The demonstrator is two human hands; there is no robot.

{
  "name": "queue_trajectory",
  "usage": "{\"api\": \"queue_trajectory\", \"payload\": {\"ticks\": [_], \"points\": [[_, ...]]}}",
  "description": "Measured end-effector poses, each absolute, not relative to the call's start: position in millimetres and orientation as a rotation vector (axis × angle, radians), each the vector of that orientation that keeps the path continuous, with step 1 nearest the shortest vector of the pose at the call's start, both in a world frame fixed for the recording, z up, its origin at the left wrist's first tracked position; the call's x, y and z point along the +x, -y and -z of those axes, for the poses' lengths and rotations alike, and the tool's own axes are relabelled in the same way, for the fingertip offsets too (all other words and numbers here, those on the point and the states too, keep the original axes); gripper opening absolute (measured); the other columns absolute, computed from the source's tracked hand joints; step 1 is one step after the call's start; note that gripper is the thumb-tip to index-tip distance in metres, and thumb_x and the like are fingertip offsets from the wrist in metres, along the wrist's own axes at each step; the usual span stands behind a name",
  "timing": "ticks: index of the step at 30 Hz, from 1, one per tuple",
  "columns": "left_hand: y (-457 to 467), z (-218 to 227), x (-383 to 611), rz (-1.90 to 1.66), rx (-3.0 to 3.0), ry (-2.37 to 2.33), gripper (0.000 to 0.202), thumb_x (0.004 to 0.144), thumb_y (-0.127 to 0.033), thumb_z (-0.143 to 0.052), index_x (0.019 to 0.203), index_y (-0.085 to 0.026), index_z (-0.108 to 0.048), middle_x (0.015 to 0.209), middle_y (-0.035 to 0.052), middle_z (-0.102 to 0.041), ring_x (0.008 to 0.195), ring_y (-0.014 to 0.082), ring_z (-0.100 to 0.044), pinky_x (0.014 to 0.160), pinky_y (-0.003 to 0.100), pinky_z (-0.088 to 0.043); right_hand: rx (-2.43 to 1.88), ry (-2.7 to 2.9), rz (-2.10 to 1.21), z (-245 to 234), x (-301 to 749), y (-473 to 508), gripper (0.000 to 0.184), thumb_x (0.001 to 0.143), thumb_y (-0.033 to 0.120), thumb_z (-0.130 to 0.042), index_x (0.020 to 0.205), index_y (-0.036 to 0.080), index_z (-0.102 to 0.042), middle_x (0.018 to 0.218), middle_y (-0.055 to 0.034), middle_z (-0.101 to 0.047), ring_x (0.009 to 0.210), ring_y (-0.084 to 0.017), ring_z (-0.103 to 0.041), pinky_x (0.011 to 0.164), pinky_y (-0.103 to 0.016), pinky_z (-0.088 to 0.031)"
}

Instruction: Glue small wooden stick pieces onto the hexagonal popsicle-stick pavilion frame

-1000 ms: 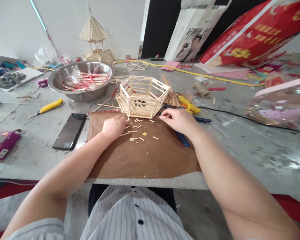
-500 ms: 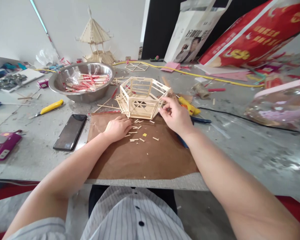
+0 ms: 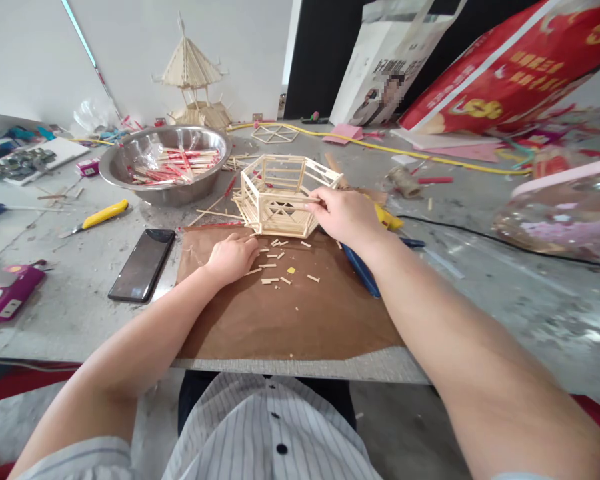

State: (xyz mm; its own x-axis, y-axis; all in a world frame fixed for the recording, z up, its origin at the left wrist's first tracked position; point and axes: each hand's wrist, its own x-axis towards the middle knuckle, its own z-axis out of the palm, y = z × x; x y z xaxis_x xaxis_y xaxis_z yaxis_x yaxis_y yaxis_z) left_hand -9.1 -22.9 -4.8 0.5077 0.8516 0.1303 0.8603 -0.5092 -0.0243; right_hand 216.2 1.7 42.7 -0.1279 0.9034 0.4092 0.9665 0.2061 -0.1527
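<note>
A hexagonal frame of thin wooden sticks stands at the back edge of a brown paper sheet. My right hand is closed at the frame's near right corner, thumb and forefinger pinching its top rail. My left hand lies on the paper just left of the frame's base, fingers loosely stretched out and holding nothing I can see. Short cut stick pieces are scattered between the hands, with a small yellow scrap among them. Blue-handled pliers lie partly hidden under my right forearm.
A steel bowl of red-tipped sticks stands back left, before a stick pavilion model. A yellow utility knife and a phone lie on the left. Behind my right hand is a yellow tool with a black cord.
My right hand has moved left and inward along the frame's corner, its fingers closing on the top rail. My left hand has shifted slightly left. The frame stays in place.
</note>
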Motion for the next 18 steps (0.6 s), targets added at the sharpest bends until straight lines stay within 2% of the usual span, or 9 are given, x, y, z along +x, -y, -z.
{"api": "queue_trajectory", "payload": {"ticks": [4, 9, 14, 18], "points": [[24, -2, -18, 0.176, -2.666, 1.559, 0.027, 0.089, -0.033, -0.034, 0.09, -0.02, -0.058, 0.09, 0.0051, -0.065, 0.091, 0.0188, -0.057, 0.072, 0.028, -0.045, -1.745, 2.036, 0.191, -39, 216, -2, 0.026, 0.083, 0.035, -0.045, 0.098, 0.022, -0.063, 0.082, -0.0078, -0.068, 0.076, -0.024, -0.061, 0.059, -0.03, -0.035], [20, -7, -27, 0.198, -2.624, 1.66, 0.026, 0.087, -0.032, -0.036, 0.087, -0.021, -0.06, 0.091, 0.0033, -0.067, 0.086, 0.0178, -0.06, 0.069, 0.026, -0.044, -1.734, 2.009, 0.176, -34, 216, -3, 0.027, 0.083, 0.035, -0.046, 0.101, 0.022, -0.063, 0.082, -0.008, -0.068, 0.077, -0.025, -0.061, 0.06, -0.031, -0.037], [15, -4, -31, 0.17, -2.612, 1.662, 0.027, 0.086, -0.035, -0.037, 0.087, -0.023, -0.061, 0.094, 0.0018, -0.067, 0.086, 0.0182, -0.06, 0.067, 0.026, -0.043, -1.626, 1.951, 0.166, -30, 221, 2, 0.038, 0.082, 0.036, -0.049, 0.115, 0.019, -0.056, 0.085, -0.0075, -0.069, 0.078, -0.024, -0.062, 0.066, -0.033, -0.041], [13, -2, -33, 0.149, -2.619, 1.65, 0.028, 0.086, -0.036, -0.038, 0.088, -0.023, -0.062, 0.095, 0.0021, -0.067, 0.085, 0.0175, -0.06, 0.066, 0.025, -0.042, -1.528, 1.95, 0.147, -29, 229, 17, 0.03, 0.081, 0.034, -0.05, 0.105, 0.02, -0.06, 0.079, -0.0047, -0.069, 0.073, -0.021, -0.062, 0.067, -0.031, -0.043]]}}
